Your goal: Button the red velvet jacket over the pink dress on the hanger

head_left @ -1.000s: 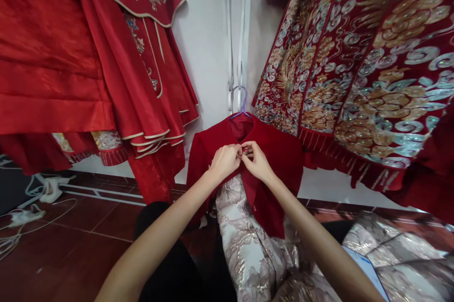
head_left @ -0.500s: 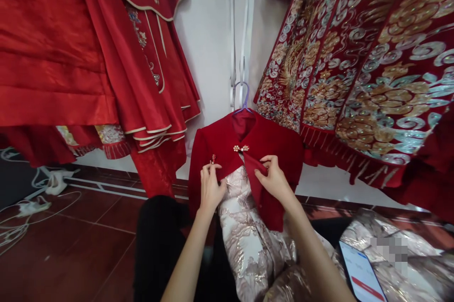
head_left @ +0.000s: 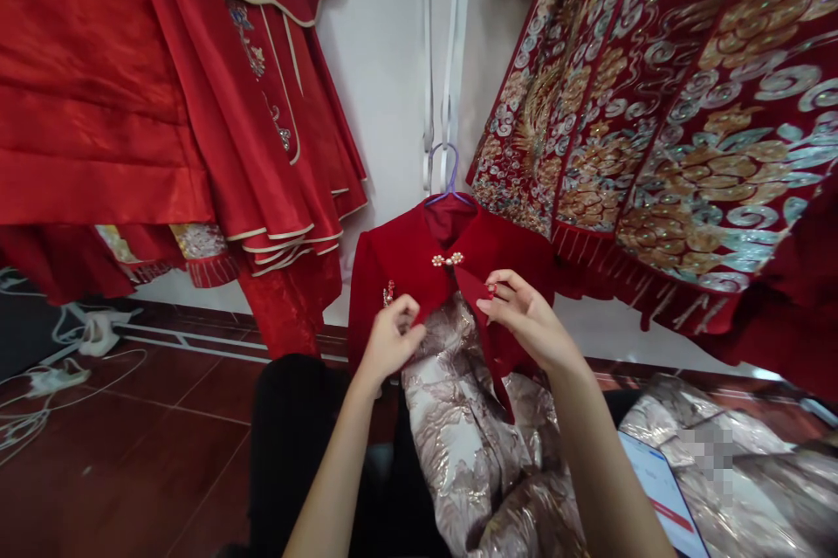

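Note:
A red velvet jacket (head_left: 380, 252) hangs on a purple hanger (head_left: 452, 172), its neck joined by a pearly flower clasp (head_left: 448, 260). Below the clasp its fronts part over a shiny pale brocade cloth (head_left: 451, 401). My left hand (head_left: 391, 340) is closed, thumb and curled fingers pinching the front edge on the left, just below a small jewelled brooch (head_left: 388, 292). With bent fingers my right hand (head_left: 529, 318) grips the other front and folds it outward. A small red piece (head_left: 491, 288) shows at its fingertips; I cannot tell what it is.
Red garments (head_left: 189, 104) hang at the left, and an embroidered, fringed red garment (head_left: 628, 130) hangs at the right. A lit phone (head_left: 664, 488) lies on more brocade (head_left: 752, 427). White cables (head_left: 56, 379) trail over the tiled floor (head_left: 150, 453) near a metal rail (head_left: 196, 341).
My right hand has shifted slightly right and pulled its front further outward, baring more brocade. The left fingers have curled in more. The jacket sits a little higher in view.

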The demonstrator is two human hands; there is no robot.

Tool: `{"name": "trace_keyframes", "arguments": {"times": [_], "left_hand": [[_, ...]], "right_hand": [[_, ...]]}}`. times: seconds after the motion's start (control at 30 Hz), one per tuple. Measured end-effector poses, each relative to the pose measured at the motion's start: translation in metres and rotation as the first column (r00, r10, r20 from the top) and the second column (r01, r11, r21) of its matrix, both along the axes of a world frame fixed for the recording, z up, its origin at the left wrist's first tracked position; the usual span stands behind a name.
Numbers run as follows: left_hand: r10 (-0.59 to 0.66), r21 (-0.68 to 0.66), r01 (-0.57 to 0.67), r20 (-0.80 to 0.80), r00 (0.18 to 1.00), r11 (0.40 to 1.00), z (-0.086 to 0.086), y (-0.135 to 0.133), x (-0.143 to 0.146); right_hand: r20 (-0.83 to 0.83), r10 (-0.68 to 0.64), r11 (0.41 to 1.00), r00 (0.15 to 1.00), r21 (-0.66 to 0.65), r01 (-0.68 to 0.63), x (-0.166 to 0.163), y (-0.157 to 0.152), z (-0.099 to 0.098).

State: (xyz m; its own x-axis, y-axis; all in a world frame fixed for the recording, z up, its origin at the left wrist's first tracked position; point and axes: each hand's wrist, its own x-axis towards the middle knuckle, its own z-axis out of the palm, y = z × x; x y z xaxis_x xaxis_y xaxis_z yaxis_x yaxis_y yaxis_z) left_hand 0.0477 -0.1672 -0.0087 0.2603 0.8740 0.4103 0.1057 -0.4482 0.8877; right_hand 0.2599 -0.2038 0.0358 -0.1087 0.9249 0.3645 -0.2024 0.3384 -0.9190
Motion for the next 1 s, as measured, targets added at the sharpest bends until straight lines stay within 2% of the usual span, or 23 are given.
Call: {"name": "trace_keyframes", "arguments": {"times": [0.07,0.13,0.2,0.27,0.33,0.4,0.47,0.53,0.6,0.67,0.73,0.8,1.0], "left_hand": [[-0.136,-0.006,0.137,-0.114,0.984,0.991,-0.012,-0.006,0.023],[-0.149,0.039,0.159,-0.191,0.970,0.986,-0.030,-0.008,0.041],[-0.173,0.107,0.204,-0.247,0.954,0.973,-0.043,-0.006,0.047],[-0.262,0.075,0.298,-0.313,0.913,0.952,-0.045,-0.002,0.040],[-0.395,-0.059,0.402,-0.351,0.849,0.914,-0.038,0.003,0.021],[-0.443,-0.188,0.403,-0.282,0.851,0.896,-0.031,0.010,-0.001],[-0.287,-0.196,0.248,-0.204,0.936,0.949,-0.028,0.018,-0.020],[0.006,-0.085,-0.018,-0.138,0.990,0.996,-0.031,0.027,-0.033],[0.215,0.034,-0.213,-0.071,0.974,0.976,-0.036,0.036,-0.039],[0.231,0.073,-0.228,-0.037,0.972,0.971,-0.040,0.043,-0.041],[0.192,0.064,-0.190,-0.026,0.981,0.980,-0.041,0.050,-0.039],[0.206,0.048,-0.206,-0.003,0.978,0.977,-0.041,0.057,-0.035],[0.192,-0.029,-0.190,0.093,0.977,0.981,-0.048,0.072,-0.027]], "right_hand": [[0.008,-0.015,0.999,1.000,0.045,0.015,-0.009,0.000,0.000],[0.047,-0.021,0.996,0.999,0.089,0.017,-0.022,0.004,-0.007],[0.107,-0.038,0.993,0.994,0.113,0.025,-0.038,0.014,-0.023],[0.178,-0.114,0.988,0.978,0.119,0.093,-0.053,0.029,-0.047],[0.231,-0.239,0.968,0.943,0.130,0.214,-0.063,0.045,-0.073],[0.246,-0.308,0.948,0.919,0.161,0.274,-0.067,0.058,-0.093],[0.244,-0.314,0.943,0.918,0.190,0.272,-0.068,0.064,-0.103],[0.234,-0.276,0.953,0.932,0.193,0.234,-0.066,0.065,-0.104],[0.206,-0.225,0.967,0.952,0.167,0.192,-0.065,0.063,-0.099],[0.164,-0.172,0.980,0.971,0.132,0.152,-0.065,0.061,-0.094],[0.126,-0.129,0.988,0.984,0.102,0.116,-0.065,0.061,-0.089],[0.098,-0.101,0.992,0.990,0.083,0.093,-0.067,0.062,-0.085],[0.117,-0.095,0.991,0.989,0.108,0.082,-0.074,0.075,-0.079]]}}
